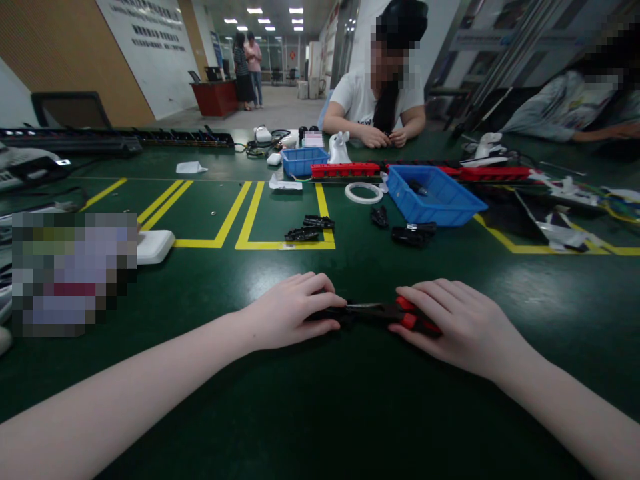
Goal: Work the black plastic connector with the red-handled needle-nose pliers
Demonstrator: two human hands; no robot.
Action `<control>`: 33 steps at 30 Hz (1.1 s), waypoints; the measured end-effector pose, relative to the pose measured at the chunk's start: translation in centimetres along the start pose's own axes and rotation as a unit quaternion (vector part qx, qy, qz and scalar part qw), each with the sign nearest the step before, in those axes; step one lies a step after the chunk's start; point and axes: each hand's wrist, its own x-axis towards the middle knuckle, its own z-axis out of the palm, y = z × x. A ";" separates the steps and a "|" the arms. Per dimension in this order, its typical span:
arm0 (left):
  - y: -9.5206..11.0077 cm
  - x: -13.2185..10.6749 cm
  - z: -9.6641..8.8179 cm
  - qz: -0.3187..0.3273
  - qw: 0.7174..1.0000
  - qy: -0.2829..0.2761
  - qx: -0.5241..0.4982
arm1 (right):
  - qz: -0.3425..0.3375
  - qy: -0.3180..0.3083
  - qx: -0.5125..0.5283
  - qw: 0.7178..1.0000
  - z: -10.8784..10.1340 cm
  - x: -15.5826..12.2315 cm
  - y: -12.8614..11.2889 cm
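My left hand (293, 310) lies on the green table with its fingers curled over a small black part (325, 316). My right hand (463, 327) grips the red and black handles of a pair of pliers (395, 313). The pliers' jaws point left and meet the black part between my hands. Both hands rest low on the table (320, 400), close to my front edge.
Loose black parts (310, 228) lie beyond my hands inside yellow tape lines. A blue bin (433, 195), a white tape ring (363, 193), a smaller blue bin (303, 161) and red racks (345, 170) stand farther back. Two people sit across the table. A white box (155, 245) sits left.
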 end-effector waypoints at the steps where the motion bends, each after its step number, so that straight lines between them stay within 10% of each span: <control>1: 0.0 0.0 0.0 0.000 1.000 0.002 0.001 | 0.000 -0.002 0.004 1.000 0.0 0.0 0.0; 33: -0.5 0.1 0.3 0.019 1.000 -0.005 0.004 | 0.036 -0.025 0.057 0.997 -0.3 0.2 -0.5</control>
